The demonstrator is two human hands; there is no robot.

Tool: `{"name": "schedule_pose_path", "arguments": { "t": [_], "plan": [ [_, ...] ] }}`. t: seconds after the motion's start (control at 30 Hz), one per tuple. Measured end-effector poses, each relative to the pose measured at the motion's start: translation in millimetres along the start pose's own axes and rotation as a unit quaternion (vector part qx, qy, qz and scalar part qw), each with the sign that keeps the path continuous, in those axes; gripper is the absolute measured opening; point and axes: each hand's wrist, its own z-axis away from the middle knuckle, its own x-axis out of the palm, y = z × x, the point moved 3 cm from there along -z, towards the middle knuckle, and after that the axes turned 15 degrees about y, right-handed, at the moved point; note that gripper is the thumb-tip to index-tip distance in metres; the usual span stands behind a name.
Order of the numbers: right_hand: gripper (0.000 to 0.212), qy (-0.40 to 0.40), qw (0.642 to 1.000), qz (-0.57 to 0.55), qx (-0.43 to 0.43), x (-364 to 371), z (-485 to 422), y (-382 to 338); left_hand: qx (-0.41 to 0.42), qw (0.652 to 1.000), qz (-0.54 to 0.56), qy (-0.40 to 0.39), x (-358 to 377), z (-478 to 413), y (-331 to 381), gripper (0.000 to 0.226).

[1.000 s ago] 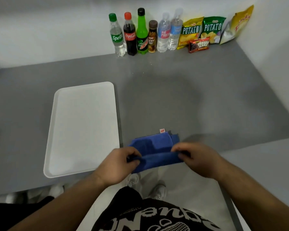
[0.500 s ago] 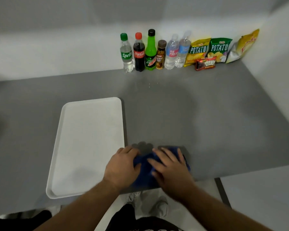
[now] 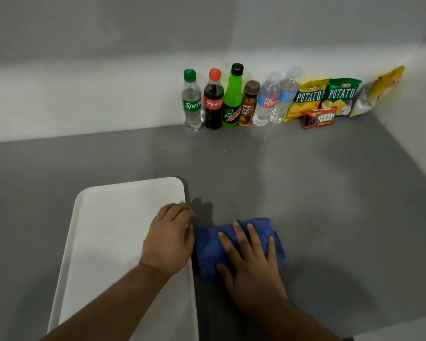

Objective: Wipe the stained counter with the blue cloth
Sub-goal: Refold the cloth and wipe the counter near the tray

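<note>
Pressing flat on the blue cloth (image 3: 234, 244) is the right hand (image 3: 252, 264), fingers spread and extended, palm down (nothing gripped, just held down). The cloth is folded into a rough rectangle and lies on the grey counter (image 3: 330, 193), just right of the white tray (image 3: 113, 230), its left edge close to or touching the tray's right rim. The left hand (image 3: 169, 239) is laid open over the tray's right edge, fingers loosely curved toward the counter, nothing grasped; its side sits right beside the cloth. Both forearms are seen entering from the bottom edge.

Beyond the cloth, bare counter, with a few small pale specks (image 3: 225, 150) visible near the bottles.

Along the back wall, a row is lined up, left to right: Sprite bottle (image 3: 191, 102), Coca-Cola bottle (image 3: 213, 100), Mountain Dew bottle (image 3: 232, 97), brown Lucky Day bottle (image 3: 249, 104), two clear water bottles (image 3: 276, 99), two potato chip bags (image 3: 325, 98), a yellow snack bag (image 3: 379, 91) leaned in the corner. A small red fudge bar pack (image 3: 319, 118) is set in front of the chip bags.
</note>
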Motion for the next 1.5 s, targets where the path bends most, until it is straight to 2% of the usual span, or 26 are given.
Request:
{"name": "schedule_pose_path", "arguments": {
  "t": [0.1, 0.2, 0.3, 0.43, 0.67, 0.77, 0.93, 1.1, 1.23, 1.5],
  "plan": [
    [0.070, 0.010, 1.000, 0.004, 0.011, 7, -55, -2, 0.003, 1.000, 0.011, 0.009, 6, -28, -14, 0.025],
    [0.070, 0.026, 0.999, 0.009, 0.019, 8, -113, -4, -0.003, 1.000, 0.025, 0.007, 9, -51, -23, 0.037],
    [0.073, 0.039, 0.999, 0.006, 0.032, 4, -169, -7, -0.007, 1.000, 0.020, 0.007, 16, -70, -31, 0.027],
    [0.070, 0.052, 0.998, 0.002, 0.031, 0, -229, -3, 0.000, 1.000, 0.024, 0.008, 25, -96, -29, 0.036],
    [0.066, 0.071, 0.997, -0.004, 0.029, -13, -270, 62, -0.006, 0.999, 0.018, -0.040, 49, -126, -28, 0.045],
    [0.068, 0.075, 0.996, 0.016, 0.055, -21, -274, 115, 0.005, 0.999, -0.006, -0.049, 53, -123, -29, 0.047],
    [0.071, 0.040, 0.994, 0.037, 0.099, -33, -284, 185, 0.014, 0.999, -0.016, -0.031, 52, -123, -26, 0.042],
    [0.065, 0.048, 0.995, 0.025, 0.082, -28, -267, 173, 0.021, 0.999, -0.039, -0.030, 53, -121, -22, 0.042],
    [0.062, 0.060, 0.997, 0.007, 0.053, -29, -210, 157, 0.010, 0.998, -0.058, -0.028, 50, -121, -9, 0.049],
    [0.063, 0.047, 0.997, 0.007, 0.056, -32, -89, 133, -0.001, 0.999, -0.034, -0.029, 58, -78, 43, 0.042]
  ]
}}
